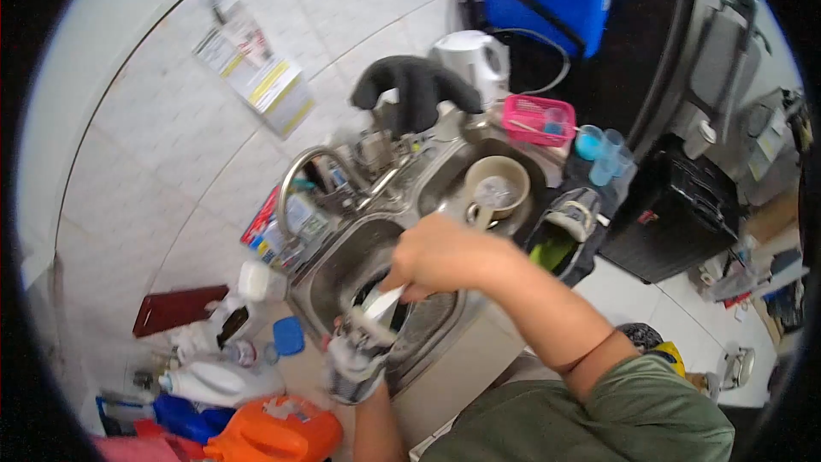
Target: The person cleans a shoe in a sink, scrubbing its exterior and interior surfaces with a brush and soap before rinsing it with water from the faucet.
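My right hand [440, 252] is closed around the white handle of a scrubbing brush [385, 301] above the left sink basin [329, 265]. The brush head meets, or is very near, a grey and white sneaker [355, 368] at the basin's front edge. My left hand [375, 398] holds that sneaker from below and behind. Most of its fingers are hidden by the shoe. Something dark lies in the basin under the brush, too blurred to name. A second sneaker [571, 216] with a green inside rests to the right of the sink.
A beige pot [520, 173] sits in the right basin. The curved faucet [295, 175] arches over the left one. An orange jug [275, 432] and a white bottle [214, 383] stand at the left. A pink basket [526, 104] and blue cups [605, 162] are at the back right.
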A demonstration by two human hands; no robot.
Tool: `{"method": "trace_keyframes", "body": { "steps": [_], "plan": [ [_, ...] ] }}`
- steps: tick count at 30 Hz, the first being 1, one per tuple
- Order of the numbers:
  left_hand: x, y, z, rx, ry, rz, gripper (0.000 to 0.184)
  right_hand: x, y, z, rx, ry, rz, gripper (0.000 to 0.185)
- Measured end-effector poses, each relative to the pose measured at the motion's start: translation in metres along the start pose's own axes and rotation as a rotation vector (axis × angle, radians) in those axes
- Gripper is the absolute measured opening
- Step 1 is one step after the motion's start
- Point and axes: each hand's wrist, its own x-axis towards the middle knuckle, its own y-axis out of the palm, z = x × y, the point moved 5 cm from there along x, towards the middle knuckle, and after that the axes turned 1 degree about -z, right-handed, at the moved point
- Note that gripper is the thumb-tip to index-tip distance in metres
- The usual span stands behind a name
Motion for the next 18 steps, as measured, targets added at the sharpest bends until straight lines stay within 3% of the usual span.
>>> {"method": "trace_keyframes", "body": {
  "steps": [1, 3, 5, 8, 12, 15, 18],
  "plan": [
    [-0.008, -0.005, 0.004, 0.099, -0.016, -0.18, 0.056, -0.005, -0.014, 0.002, -0.087, 0.039, -0.027, 0.027],
    [-0.003, -0.011, 0.008, -0.068, 0.009, 0.182, 0.064, -0.005, -0.013, 0.005, -0.188, 0.113, -0.101, 0.025],
    [0.004, -0.008, 0.01, -0.18, 0.038, 0.261, 0.08, -0.005, 0.001, 0.016, -0.199, 0.168, -0.17, 0.027],
    [0.02, -0.039, 0.017, -0.302, 0.035, 0.223, 0.086, -0.014, 0.025, 0.035, -0.084, 0.209, -0.219, 0.029],
    [0.026, -0.03, 0.005, -0.139, 0.139, 0.236, 0.083, -0.029, 0.044, 0.032, -0.033, 0.19, -0.246, 0.033],
    [0.024, -0.011, 0.004, -0.272, 0.013, 0.034, 0.086, -0.028, 0.063, 0.025, -0.032, 0.084, -0.294, 0.034],
    [0.039, -0.017, 0.014, -0.088, 0.073, -0.034, 0.084, -0.025, 0.074, 0.027, -0.033, 0.059, -0.314, 0.034]
  ]
}}
